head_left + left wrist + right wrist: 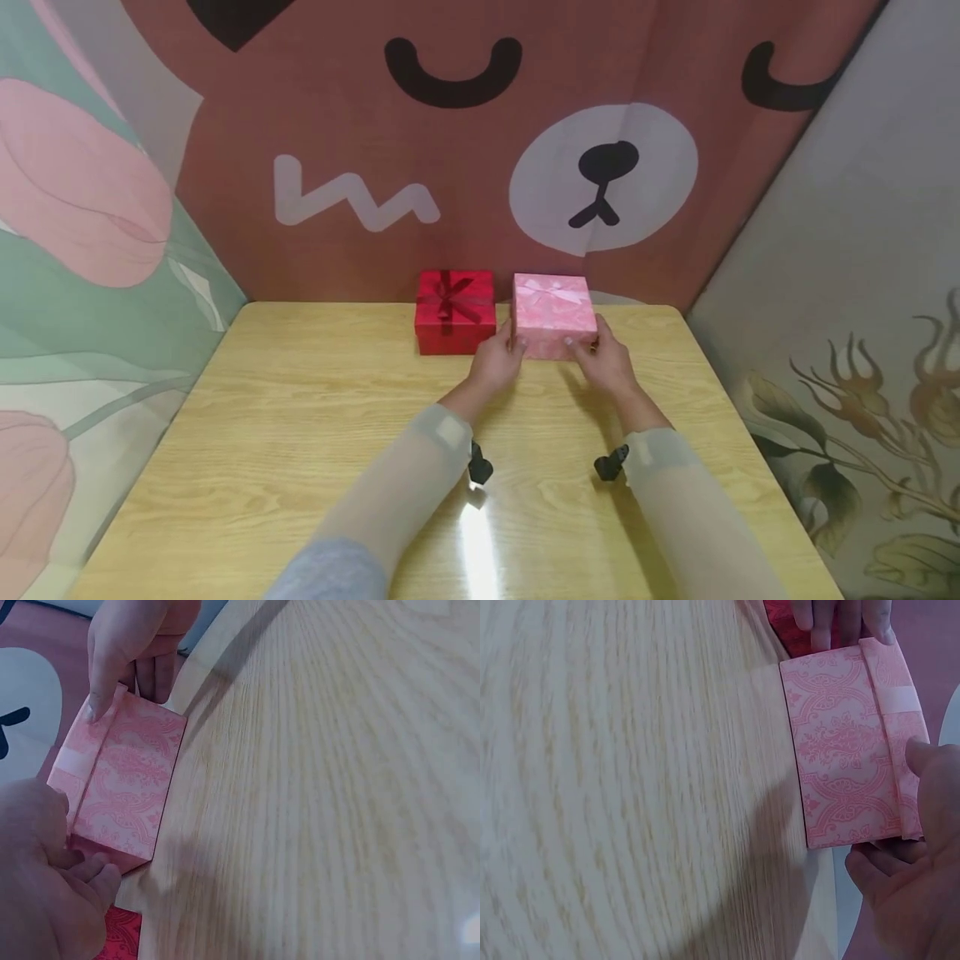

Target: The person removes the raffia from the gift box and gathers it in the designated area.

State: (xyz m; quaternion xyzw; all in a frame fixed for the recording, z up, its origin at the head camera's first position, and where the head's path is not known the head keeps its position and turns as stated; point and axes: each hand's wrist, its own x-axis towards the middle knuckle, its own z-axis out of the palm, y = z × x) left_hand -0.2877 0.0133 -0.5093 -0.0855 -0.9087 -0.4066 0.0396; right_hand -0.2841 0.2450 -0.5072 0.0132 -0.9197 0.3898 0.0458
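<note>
A pink patterned gift box with a pale ribbon bow on its lid stands at the far edge of the table. Its left side is gripped by my left hand, thumb at the front near the lid's rim. My right hand grips the opposite side, thumb on the front face and fingers round the side. In the left wrist view the lid's band crosses the top of the pink box. Just left of it sits a red gift box with a dark red bow, its right side close to my left hand.
The boxes stand on a wooden table with light grain. Right behind its far edge hangs a brown cloth backdrop with a bear face. Patterned panels rise along the left and right sides. Small black wrist devices hang under both forearms.
</note>
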